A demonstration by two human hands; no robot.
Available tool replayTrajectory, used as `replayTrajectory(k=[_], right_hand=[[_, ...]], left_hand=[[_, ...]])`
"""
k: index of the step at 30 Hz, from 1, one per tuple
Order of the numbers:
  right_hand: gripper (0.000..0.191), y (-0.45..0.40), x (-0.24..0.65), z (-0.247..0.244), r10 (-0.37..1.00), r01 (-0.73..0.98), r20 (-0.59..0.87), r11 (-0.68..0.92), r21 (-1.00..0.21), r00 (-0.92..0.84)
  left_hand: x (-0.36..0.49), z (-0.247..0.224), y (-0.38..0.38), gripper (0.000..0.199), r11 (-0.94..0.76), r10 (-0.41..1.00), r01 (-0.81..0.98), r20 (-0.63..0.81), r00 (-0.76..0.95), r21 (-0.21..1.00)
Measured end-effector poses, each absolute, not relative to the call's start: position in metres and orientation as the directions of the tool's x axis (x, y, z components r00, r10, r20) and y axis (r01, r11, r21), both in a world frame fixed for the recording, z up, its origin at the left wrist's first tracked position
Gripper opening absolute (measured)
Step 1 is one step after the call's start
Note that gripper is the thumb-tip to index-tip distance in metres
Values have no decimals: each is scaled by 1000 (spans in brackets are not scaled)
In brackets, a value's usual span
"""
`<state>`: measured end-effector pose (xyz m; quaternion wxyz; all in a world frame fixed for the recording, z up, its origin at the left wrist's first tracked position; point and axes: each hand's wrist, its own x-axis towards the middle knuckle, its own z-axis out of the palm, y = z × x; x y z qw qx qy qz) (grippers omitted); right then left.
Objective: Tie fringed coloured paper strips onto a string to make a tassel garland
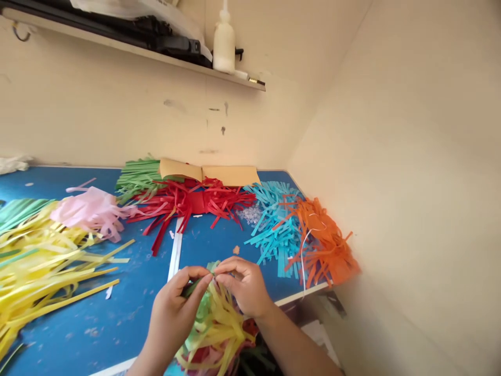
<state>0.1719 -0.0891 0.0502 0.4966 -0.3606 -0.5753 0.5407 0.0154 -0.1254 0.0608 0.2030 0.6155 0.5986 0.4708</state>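
Hands (176, 305) partly block streamers (221, 316), blue fringe (276, 230) beyond.

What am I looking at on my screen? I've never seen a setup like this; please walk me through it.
There is no robot here. One picture comes from a camera on a person's head, looking forward and down, so the bare left hand and right hand are that person's own. Their fingertips meet at the top of a multicoloured bundle of strips; the pinched part is too small to make out. On the blue table lie yellow strips, with pink, green, red, light-blue and orange piles beyond. Above, a bottle stands on a wall shelf.
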Motion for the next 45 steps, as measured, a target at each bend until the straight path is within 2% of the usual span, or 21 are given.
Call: replayTrajectory(k=[5, 9, 14, 20, 22, 27, 33, 37, 39, 45], right_hand=[[6, -94, 177, 49, 965, -20, 188, 188, -982, -184], [6, -100, 183, 54, 951, 76, 222, 243, -967, -213], [10, -104, 189, 64, 908, 184, 305, 365, -913, -287], [18, -96, 196, 62, 940, -6, 66, 68, -998, -335], [22, -94, 198, 61, 931, -68, 44, 20, -997, -363], [26, -97, 202, 64, 922, -46, 181, 176, -983, -343], [20, -102, 209, 68, 904, -43, 281, 283, -958, -323], [16, -105, 209, 72, 867, 45, 398, 429, -902, -299], [15, -107, 209, 73, 844, 64, 443, 482, -874, -301], [16, -108, 210, 73, 837, 97, 464, 508, -856, -289]], left_hand=[[16, 71, -128, 28, -343, 886, 608, 462, -44, 716], [14, 73, -129, 23, -407, 885, 594, 460, 69, 694], [15, 72, -136, 30, -362, 881, 647, 474, 0, 671], [15, 74, -138, 33, -356, 900, 628, 435, 30, 692], [14, 75, -136, 31, -389, 894, 619, 443, 72, 683], [14, 79, -132, 24, -505, 850, 551, 494, 183, 665], [11, 82, -132, 22, -504, 852, 562, 486, 196, 656], [15, 81, -134, 9, -612, 745, 575, 640, 188, 543], [17, 81, -135, 11, -676, 675, 569, 704, 223, 468], [20, 78, -134, 13, -716, 622, 580, 732, 279, 388]])
